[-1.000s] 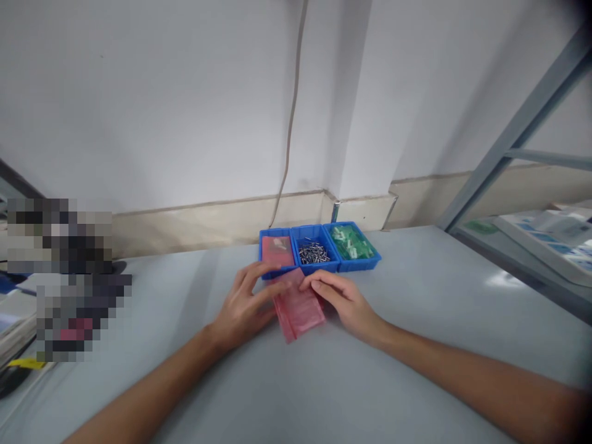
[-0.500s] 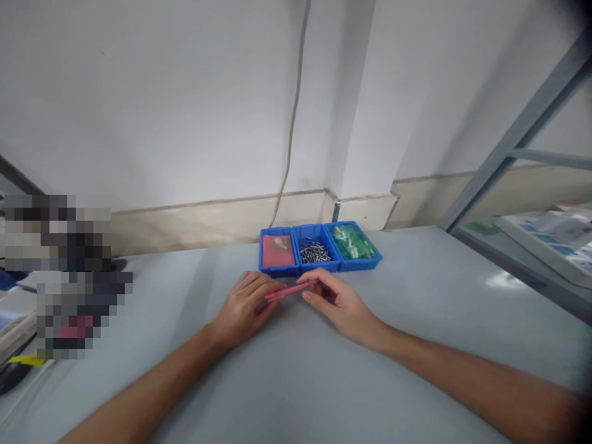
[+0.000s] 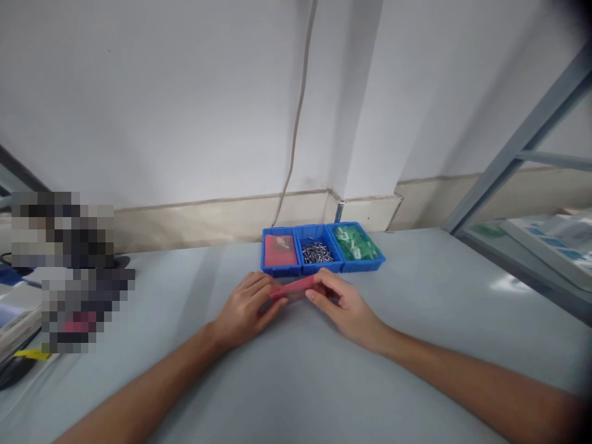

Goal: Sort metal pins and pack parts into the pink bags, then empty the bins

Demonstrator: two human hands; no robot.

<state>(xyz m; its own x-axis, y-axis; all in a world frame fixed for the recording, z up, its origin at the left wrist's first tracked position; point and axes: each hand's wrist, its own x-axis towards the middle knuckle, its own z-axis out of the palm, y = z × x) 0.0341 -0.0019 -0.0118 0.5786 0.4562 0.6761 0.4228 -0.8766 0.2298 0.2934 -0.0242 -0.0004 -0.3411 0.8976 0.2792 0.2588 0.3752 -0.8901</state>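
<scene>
A small pink plastic bag (image 3: 296, 287) is held up off the grey table (image 3: 296, 382), seen nearly edge-on, just in front of the blue bins. My left hand (image 3: 247, 308) pinches its left end with curled fingers. My right hand (image 3: 345, 305) grips its right end between thumb and fingers. Behind them stand three blue bins side by side: the left bin (image 3: 279, 251) holds more pink bags, the middle bin (image 3: 317, 251) holds small metal pins, and the right bin (image 3: 357, 245) holds green parts.
A white wall with a cable (image 3: 296, 123) running down it rises behind the bins. A grey metal shelf frame (image 3: 513, 148) with white boxes (image 3: 555, 240) stands at the right. Blurred items and papers lie at the far left edge of the table.
A second ago the pink bag lay flat on the table under both hands. Both hands have since lifted it and tipped it on edge, closer to the bins.
</scene>
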